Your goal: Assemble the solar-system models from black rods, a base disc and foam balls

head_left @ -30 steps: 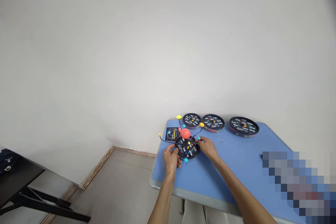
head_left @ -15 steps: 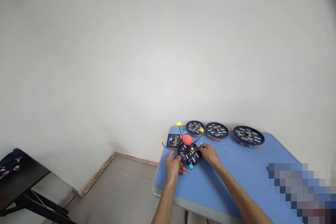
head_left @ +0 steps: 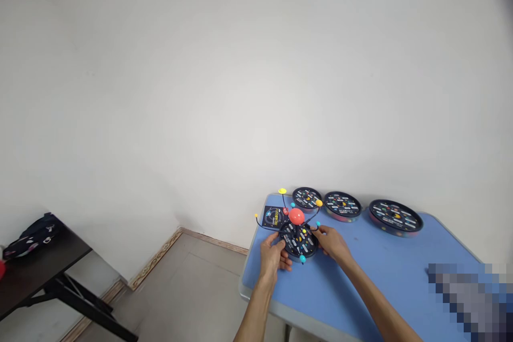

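Toy orrery [head_left: 298, 240]: there it is, near the far left of the desk [head_left: 360, 272], held between both hands!
Progress: the build looks well along. A glossy red-orange sun ball [head_left: 296, 216] sits on top, and thin black wire arms reach out to a flat yellow disc [head_left: 282, 191], an orange ball [head_left: 318, 203] and a teal bead [head_left: 302, 259]. Whether every arm is in place, I can't tell from here.
Left hand [head_left: 273, 257]: curled in on the near-left rim of the round black base, fingers [head_left: 279, 244] wrapped closely against it.
Right hand [head_left: 332, 243]: on the opposite side, fingers [head_left: 321, 232] pressed together against the base's edge.
Beyond the hands: a dark printed card [head_left: 274, 216] lies under the wires, and three shallow round cases [head_left: 306, 197] [head_left: 342, 204] [head_left: 395, 216], black-topped with coloured labels, line the far edge.
Off left: a black side table [head_left: 48, 262] carrying a dark bag [head_left: 34, 238], above a tiled floor [head_left: 192, 288].
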